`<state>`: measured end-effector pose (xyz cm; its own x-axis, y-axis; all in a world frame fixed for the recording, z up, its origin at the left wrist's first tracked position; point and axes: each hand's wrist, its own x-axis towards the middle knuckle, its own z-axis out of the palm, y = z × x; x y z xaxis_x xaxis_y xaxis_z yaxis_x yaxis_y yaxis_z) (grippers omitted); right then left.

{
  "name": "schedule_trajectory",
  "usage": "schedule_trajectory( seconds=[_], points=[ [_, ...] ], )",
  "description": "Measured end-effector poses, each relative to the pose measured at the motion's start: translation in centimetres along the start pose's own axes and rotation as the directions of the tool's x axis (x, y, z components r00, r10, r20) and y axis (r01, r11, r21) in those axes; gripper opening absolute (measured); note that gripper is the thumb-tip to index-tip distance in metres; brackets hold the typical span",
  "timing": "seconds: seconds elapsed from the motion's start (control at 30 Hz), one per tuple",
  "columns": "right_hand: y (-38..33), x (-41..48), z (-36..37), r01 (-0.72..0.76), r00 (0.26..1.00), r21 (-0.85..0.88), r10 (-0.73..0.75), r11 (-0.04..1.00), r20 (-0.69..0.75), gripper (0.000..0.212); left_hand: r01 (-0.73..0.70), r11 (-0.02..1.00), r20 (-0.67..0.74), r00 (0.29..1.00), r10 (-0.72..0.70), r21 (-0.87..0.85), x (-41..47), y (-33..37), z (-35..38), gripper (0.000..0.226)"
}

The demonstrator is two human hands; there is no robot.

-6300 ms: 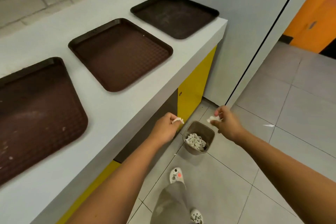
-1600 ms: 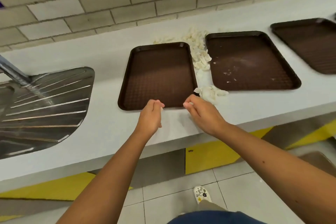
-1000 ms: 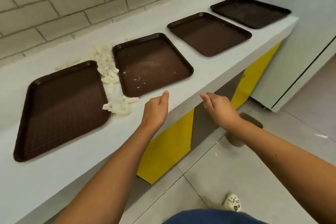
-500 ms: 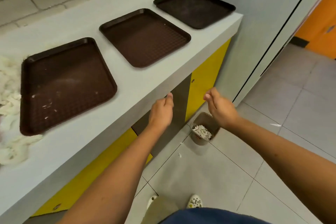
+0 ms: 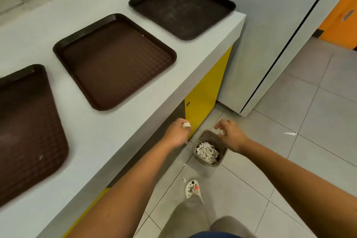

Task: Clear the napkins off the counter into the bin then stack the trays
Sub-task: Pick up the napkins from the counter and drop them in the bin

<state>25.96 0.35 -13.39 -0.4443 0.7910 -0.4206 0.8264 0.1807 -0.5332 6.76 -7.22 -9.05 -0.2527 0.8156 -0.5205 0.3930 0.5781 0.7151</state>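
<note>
Three dark brown rectangular plastic trays (image 5: 114, 60) were laid apart along the pale grey counter (image 5: 116, 125). A white crumpled napkin scrap (image 5: 186, 125) was pinched in the closed left hand (image 5: 176, 134); another (image 5: 222, 132) in the right hand (image 5: 232, 135), above the small brown floor bin (image 5: 209, 149).

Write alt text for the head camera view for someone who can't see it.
Both hands hold small napkin wads near a bin on the floor, the right hand over its rim and the left hand beside the counter edge. The bin already holds napkins. Three brown trays lie unstacked on the counter.
</note>
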Motion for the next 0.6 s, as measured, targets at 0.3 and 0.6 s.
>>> schedule_trajectory(
  seconds=[0.3, 0.6],
  points=[
    [3.9, 4.9, -0.7, -0.146, 0.989, 0.148, 0.144, 0.978, 0.023, 0.046, 0.097, 0.985, 0.073, 0.994, -0.087, -0.145, 7.3, -0.1, 3.4, 0.015],
    [7.2, 5.2, -4.5, -0.144, 0.988, 0.222, 0.154, 0.964, -0.027, 0.034, 0.249, 0.961, 0.135, 0.963, -0.233, -0.122, 12.2, -0.6, 9.8, 0.042]
  ],
)
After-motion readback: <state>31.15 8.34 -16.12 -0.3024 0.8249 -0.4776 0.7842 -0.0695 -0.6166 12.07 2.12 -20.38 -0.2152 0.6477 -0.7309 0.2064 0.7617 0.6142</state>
